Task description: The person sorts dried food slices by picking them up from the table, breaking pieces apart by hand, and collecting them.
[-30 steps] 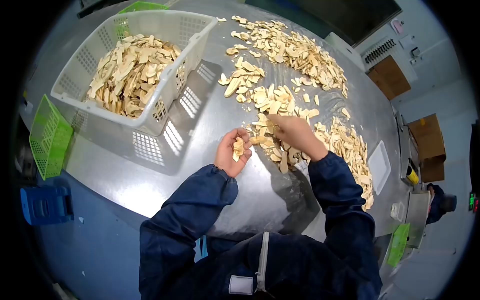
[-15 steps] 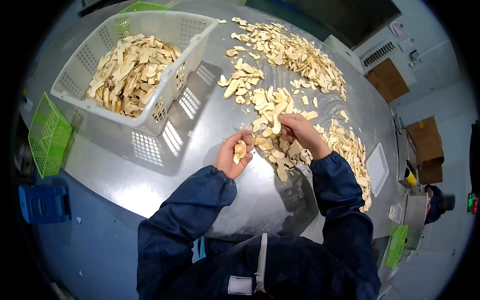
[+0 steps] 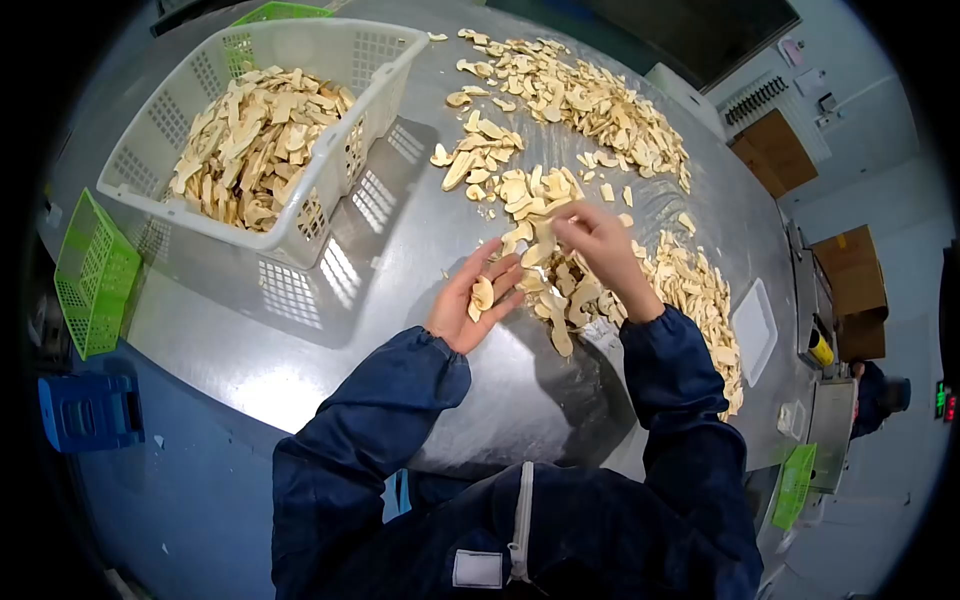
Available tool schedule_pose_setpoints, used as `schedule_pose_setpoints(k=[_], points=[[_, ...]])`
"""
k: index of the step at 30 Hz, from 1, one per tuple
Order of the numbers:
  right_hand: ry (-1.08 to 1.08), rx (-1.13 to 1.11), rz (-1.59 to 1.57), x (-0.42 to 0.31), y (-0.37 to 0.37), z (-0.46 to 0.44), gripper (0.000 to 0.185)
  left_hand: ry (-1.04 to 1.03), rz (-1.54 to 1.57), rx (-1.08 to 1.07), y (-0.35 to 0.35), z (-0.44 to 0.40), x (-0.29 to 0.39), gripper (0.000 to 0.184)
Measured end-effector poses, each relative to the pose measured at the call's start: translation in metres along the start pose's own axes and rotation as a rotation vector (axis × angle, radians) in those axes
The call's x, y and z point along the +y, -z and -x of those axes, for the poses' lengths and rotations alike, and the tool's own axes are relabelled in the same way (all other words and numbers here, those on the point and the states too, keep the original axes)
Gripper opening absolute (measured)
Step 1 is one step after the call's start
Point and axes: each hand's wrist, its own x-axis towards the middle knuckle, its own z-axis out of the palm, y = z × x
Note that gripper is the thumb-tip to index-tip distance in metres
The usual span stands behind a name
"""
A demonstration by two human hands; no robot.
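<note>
My left hand (image 3: 474,297) is turned palm up with its fingers spread, and a pale dried slice (image 3: 481,298) lies in the palm. To its right, my right hand (image 3: 600,245) pinches a long slice (image 3: 541,244) between thumb and fingers, just above a heap of slices (image 3: 582,290). More slices (image 3: 600,100) spread over the metal table (image 3: 400,265) beyond the hands. A white perforated basket (image 3: 290,240) at the upper left holds many slices.
Green baskets stand at the left edge (image 3: 95,275) and lower right (image 3: 794,487). A blue stool-like object (image 3: 90,412) is on the floor. A white tray (image 3: 754,332) lies at the table's right side. Another person (image 3: 880,400) is at the far right.
The fingers of my left hand have spread open around the slice in its palm. My right hand has moved slightly up, and its long slice now hangs closer to my left hand.
</note>
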Motion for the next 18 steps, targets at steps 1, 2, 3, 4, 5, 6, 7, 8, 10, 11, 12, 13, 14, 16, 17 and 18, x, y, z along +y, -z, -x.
schedule_pose_setpoints(k=[1,2,3,4,5,6,7,8,10,11,12,13,14,16,17,18], points=[[0.020,-0.051,0.129,-0.001,-0.005,0.003,0.019,0.020,0.006,0.015,-0.004,0.002,0.000,0.040],[0.041,-0.101,0.258,-0.002,-0.011,0.004,0.020,0.034,0.010,0.014,-0.003,0.003,-0.001,0.039],[0.064,-0.151,0.389,-0.003,-0.015,0.006,0.020,0.046,0.014,0.010,-0.003,0.004,-0.001,0.039],[0.104,-0.138,0.604,0.005,-0.019,0.008,0.023,0.056,0.018,0.005,-0.002,0.003,-0.001,0.038],[0.374,0.009,0.789,0.036,-0.023,0.008,0.023,0.057,0.014,-0.022,0.005,0.001,-0.001,0.038],[0.323,-0.004,0.896,0.042,-0.026,0.007,0.020,0.056,0.009,-0.048,0.007,0.001,0.001,0.037],[0.269,-0.019,1.002,0.047,-0.028,0.008,0.018,0.057,0.006,-0.071,0.009,0.001,0.002,0.037],[0.268,-0.007,0.896,0.052,-0.026,0.007,0.016,0.037,-0.013,0.034,0.008,0.001,-0.001,0.034],[0.264,0.015,0.684,0.044,-0.024,0.003,0.015,0.033,-0.075,-0.008,0.019,-0.004,0.001,0.032],[0.110,-0.048,0.486,0.041,-0.021,0.003,0.016,0.030,-0.107,-0.030,0.023,-0.006,0.001,0.031],[-0.043,-0.109,0.286,0.034,-0.019,0.004,0.018,0.009,-0.164,-0.038,0.020,-0.005,0.002,0.029],[-0.194,-0.167,0.085,0.027,-0.017,0.004,0.020,-0.011,-0.222,-0.046,0.017,-0.003,0.002,0.028],[-0.313,-0.227,-0.121,0.018,-0.015,0.008,0.020,-0.030,-0.279,-0.055,0.013,-0.002,0.002,0.026],[-0.370,-0.284,-0.322,0.018,-0.016,0.012,0.018,-0.018,-0.356,0.006,0.000,0.003,0.001,0.024],[-0.397,-0.313,-0.422,0.018,-0.017,0.014,0.017,-0.013,-0.394,0.037,-0.002,0.004,0.000,0.023],[-0.381,-0.342,-0.519,0.019,-0.018,0.016,0.014,-0.005,-0.380,0.020,0.001,0.004,-0.001,0.024]])
